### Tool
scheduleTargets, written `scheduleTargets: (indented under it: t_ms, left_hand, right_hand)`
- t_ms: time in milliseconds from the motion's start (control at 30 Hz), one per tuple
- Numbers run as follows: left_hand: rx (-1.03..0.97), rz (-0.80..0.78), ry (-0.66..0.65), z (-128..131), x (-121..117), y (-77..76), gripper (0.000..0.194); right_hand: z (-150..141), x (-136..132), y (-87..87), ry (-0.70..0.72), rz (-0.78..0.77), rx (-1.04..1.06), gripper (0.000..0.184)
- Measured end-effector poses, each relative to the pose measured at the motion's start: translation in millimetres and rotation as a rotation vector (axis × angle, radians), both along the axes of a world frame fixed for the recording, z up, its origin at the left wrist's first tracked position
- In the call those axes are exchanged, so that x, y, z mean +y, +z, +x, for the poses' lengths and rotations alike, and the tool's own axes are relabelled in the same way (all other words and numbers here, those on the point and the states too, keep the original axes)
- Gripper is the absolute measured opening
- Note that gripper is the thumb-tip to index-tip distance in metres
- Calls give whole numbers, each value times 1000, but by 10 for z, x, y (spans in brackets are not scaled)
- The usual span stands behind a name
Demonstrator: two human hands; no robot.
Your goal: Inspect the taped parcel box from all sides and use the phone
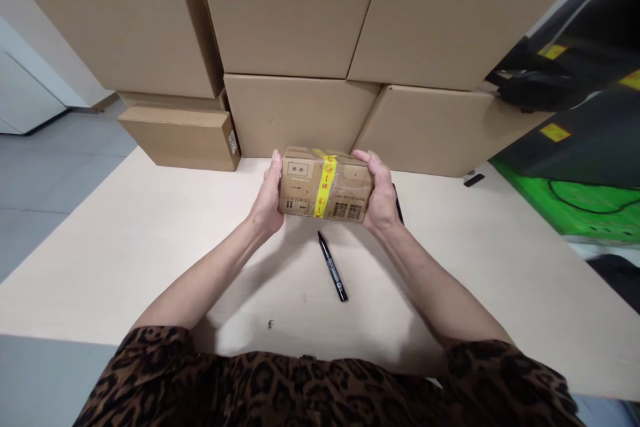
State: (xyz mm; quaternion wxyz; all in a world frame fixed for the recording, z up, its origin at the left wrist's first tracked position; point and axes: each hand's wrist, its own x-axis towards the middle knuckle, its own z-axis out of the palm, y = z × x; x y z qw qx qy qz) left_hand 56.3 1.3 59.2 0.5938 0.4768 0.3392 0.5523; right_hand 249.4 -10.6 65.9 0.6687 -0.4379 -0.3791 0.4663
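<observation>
Between my two hands is a small cardboard box (305, 180), its printed side facing me, with a strip of yellow tape (326, 185) running down it. My left hand (270, 199) grips the box's left end, thumb up along the edge. On the right end my right hand (381, 193) is closed, with its fingers over the top corner. A black marker pen (333, 267) lies on the table just below the box. Part of a dark object (399, 205) shows behind my right hand; its kind is hidden.
Large cardboard boxes (290, 13) are stacked along the table's far side. A flat carton (180, 137) stands at the back left. Near the back right lies a small black object (474, 180). Beyond the table (150, 260) is a bright green surface (595, 203) with a black cable.
</observation>
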Motion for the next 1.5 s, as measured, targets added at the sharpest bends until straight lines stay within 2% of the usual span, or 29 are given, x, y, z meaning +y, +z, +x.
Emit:
scheduleTargets:
  t_ms: [67,133,300,367,467,600,700,767,867,1033,1100,1267,1400,1500]
  left_hand:
    - [-31,-145,-131,-64,-5,9,78]
    - [-41,-281,-184,-136,-24,0,75]
    - [-21,-411,-218,-314,-153,-95,51]
    - [-19,-422,-181,-367,-241,-145,50]
    - [-8,-375,-93,-419,-360,-231,71]
    - [42,-190,-115,-446,-415,-339,98]
    - [50,-76,-171,-456,-405,-353,104]
    - [53,-52,-211,-471,-402,-320,110]
    - [142,-33,-226,-502,-418,-239,129]
    - [429,210,14,-486,-463,-196,149]
    - [431,246,59,-442,-473,-232,149]
    - [298,203,79,-354,-493,-281,137]
    - [362,219,166,-368,-490,-280,121]
    - [461,271,232,-413,-451,-378,114]
  right_hand:
    - [-7,-47,-6,32,-71,64,52]
    - [-13,-119,-18,43,-124,94,59]
    - [-63,-358,-131,117,-94,38,74]
    - [-82,-410,-186,111,-104,36,83]
    - [-81,-368,-227,111,-190,60,85]
    - [-39,-177,-179,222,-309,146,56]
    - [-42,-72,-97,266,-254,174,45]
    - [-75,-34,-48,253,-204,177,46]
    - [-142,3,-15,232,-188,185,51]
    - [-214,20,-47,147,-135,128,59]
    - [-234,-3,-54,113,-108,99,62]
    - [-285,-89,-24,122,-59,49,72]
    - [-314,-110,-27,142,-68,57,73]
    - [-322,-89,-65,146,-105,85,73]
